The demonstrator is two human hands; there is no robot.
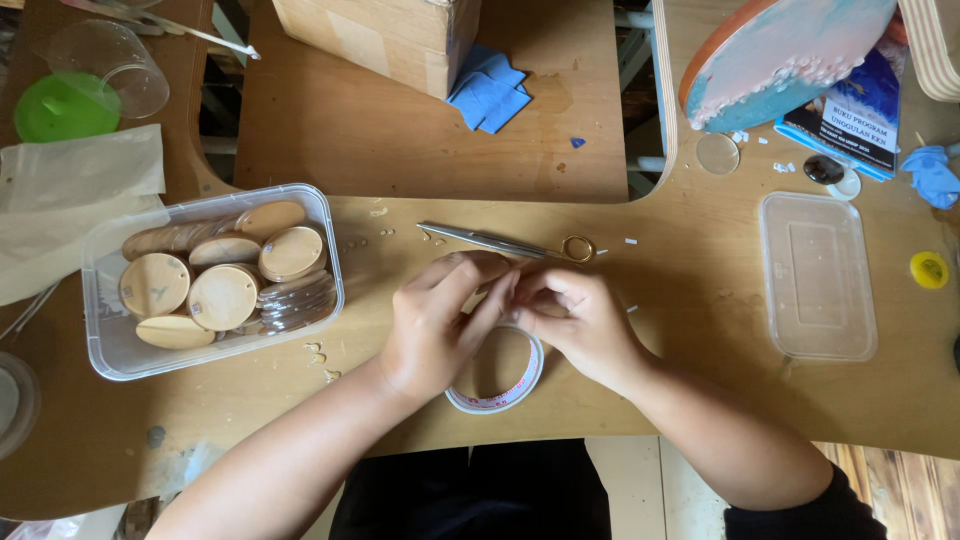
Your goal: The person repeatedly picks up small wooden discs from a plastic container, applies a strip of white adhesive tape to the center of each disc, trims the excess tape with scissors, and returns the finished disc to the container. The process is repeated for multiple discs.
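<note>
Both my hands meet at table centre, over a roll of tape [497,385] lying flat on the wooden table [700,400]. Left hand [440,325] has its fingers curled, tips pinched against the right hand's fingertips. Right hand [580,320] is likewise curled, thumb and forefinger pinched. Both are closed on something small between them, probably the tape's loose end, but I cannot tell for sure; it's hidden by the fingers. The tape roll sits directly under and near of the hands, white ring with red markings, partly covered by both palms.

Just far of the hands: scissors [510,243] lying flat, blades pointing left, gold-coloured handle loop to the right, not touched.

Left of the hands: clear plastic tub [110,350] holding round wooden discs [222,297], some flat, some stacked on edge, plus a few clear discs at its right side. Small crumbs of scrap lie on the table between tub and hands.

Right side: clear plastic lid [815,275], lying flat, well apart from the right hand. Yellow cap [929,269] further right. Far right: round painted board [780,50] propped over a booklet [850,115], blue glove [932,172] beside it.

Far centre: cardboard box [385,35] with blue cloth [488,88] beside it. Far left: green lid [65,107] and clear cup [115,60] on its side, and a sheet of paper [70,200] near of them.
</note>
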